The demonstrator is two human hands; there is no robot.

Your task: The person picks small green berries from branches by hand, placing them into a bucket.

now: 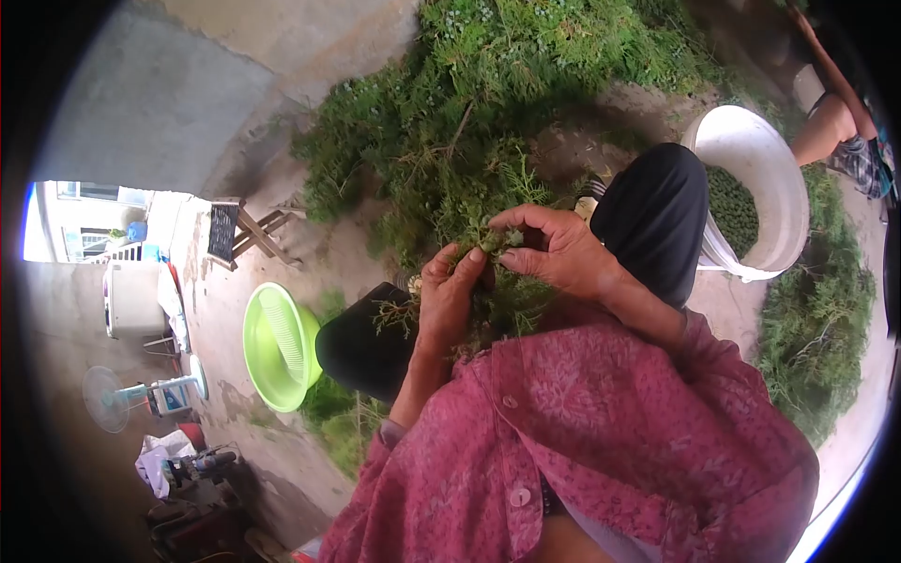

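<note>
Here, both hands close on one sprig (490, 242) of green foliage held above the lap: the left hand (449, 298) clasps its lower stem, and the right hand (556, 251) pinches its tip between thumb and fingers. The sprig looks thin and brittle, so a hard tug may snap it or scatter bits onto the black trousers (657, 216). The white bucket (751, 145) stands apart beyond the knee and the green basin (272, 340) lies on the other side, so loosened pieces may miss both
</note>
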